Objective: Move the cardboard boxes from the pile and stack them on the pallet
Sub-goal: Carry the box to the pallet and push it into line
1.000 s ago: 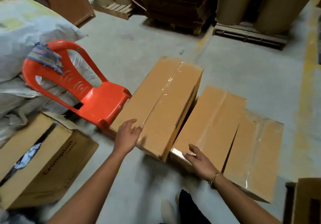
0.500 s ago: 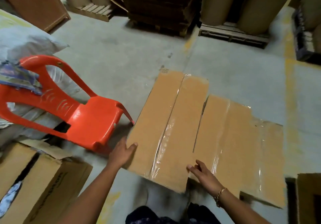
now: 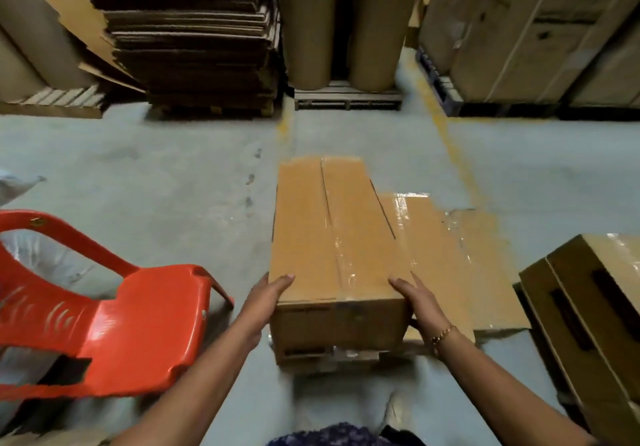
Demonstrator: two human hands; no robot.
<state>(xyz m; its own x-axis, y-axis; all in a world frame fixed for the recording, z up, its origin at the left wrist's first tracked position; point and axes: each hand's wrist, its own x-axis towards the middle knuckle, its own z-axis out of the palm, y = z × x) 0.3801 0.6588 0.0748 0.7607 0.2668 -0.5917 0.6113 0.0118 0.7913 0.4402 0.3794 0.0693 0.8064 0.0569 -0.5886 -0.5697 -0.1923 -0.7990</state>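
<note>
Head view: cardboard box (image 3: 332,238) directly ahead of person, long axis running away from body, near short end between both hands. Grip: left hand (image 3: 268,295) clasps near-left corner, right hand (image 3: 417,302) near-right corner, fingers lapped over top edge; both equally near. Material: plain brown corrugated board, rectangular, top seam under glossy clear tape. Sits higher than taped boxes (image 3: 450,258) lying flat on concrete floor (image 3: 156,175) just beside, at right. Well beyond far end: wooden pallet (image 3: 348,99).
</note>
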